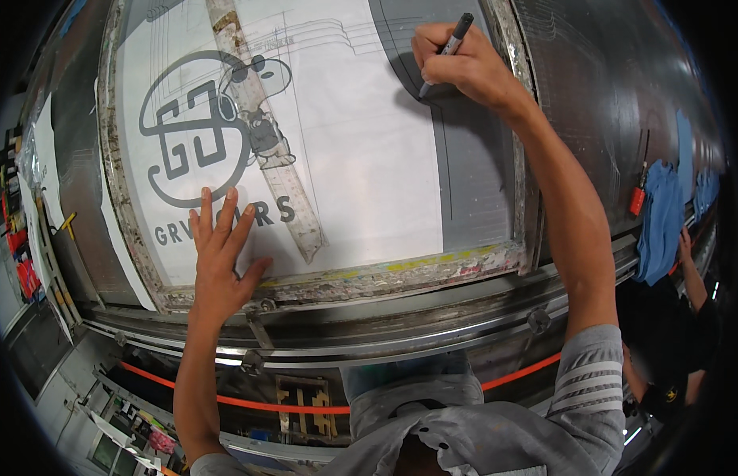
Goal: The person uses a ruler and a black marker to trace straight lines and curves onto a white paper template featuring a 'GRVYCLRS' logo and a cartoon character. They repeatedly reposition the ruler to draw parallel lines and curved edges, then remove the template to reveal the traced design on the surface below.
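Observation:
My right hand (472, 70) grips a grey marker pen (456, 41) with a black end. Its tip rests by the curved edge of a dark grey area, where thin dark lines are drawn. With fingers spread, my left hand (220, 262) lies flat near the lower left corner of a paint-stained screen frame (400, 276). Under its fingertips is the lettering of a grey printed design (186, 127) on a white sheet (369, 174). A worn, see-through straightedge (293, 202) slants across the design, its lower end right of my left hand.
A metal rail (400, 343) runs along the table's near edge, with clamp knobs (538, 320) on it. Blue cloths (661, 214) hang at the right beside a red-handled tool (638, 200). Another person in black (662, 333) stands there. An orange strip (281, 406) crosses below the rail.

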{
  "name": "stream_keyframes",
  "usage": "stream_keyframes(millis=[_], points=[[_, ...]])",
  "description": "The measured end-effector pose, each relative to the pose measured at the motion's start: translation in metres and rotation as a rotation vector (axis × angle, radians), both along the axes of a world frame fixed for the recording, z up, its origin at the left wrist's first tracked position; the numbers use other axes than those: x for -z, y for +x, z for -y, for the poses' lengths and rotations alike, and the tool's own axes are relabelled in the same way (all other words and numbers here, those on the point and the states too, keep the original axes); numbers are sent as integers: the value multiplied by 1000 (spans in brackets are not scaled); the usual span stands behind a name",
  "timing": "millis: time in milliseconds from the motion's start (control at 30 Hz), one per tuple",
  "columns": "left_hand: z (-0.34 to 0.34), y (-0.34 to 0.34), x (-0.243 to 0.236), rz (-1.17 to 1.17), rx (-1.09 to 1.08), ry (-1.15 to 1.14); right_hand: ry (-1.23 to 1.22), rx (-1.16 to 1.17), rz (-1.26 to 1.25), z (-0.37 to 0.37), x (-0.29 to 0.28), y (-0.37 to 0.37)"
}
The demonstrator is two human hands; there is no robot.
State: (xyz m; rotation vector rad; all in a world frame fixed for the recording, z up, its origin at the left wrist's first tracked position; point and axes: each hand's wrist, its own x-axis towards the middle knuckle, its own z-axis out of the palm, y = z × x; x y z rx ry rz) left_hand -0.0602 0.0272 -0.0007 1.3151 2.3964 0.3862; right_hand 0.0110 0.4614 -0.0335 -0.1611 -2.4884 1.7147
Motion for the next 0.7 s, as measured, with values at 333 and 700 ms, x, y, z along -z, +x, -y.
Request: stream_keyframes(millis=[333,700], points=[[0,-2,2,1,0,3,-9,-54,34,-4,-3,-3],[1,0,-2,12,8,14,-55,-81,20,-9,-2,-1]])
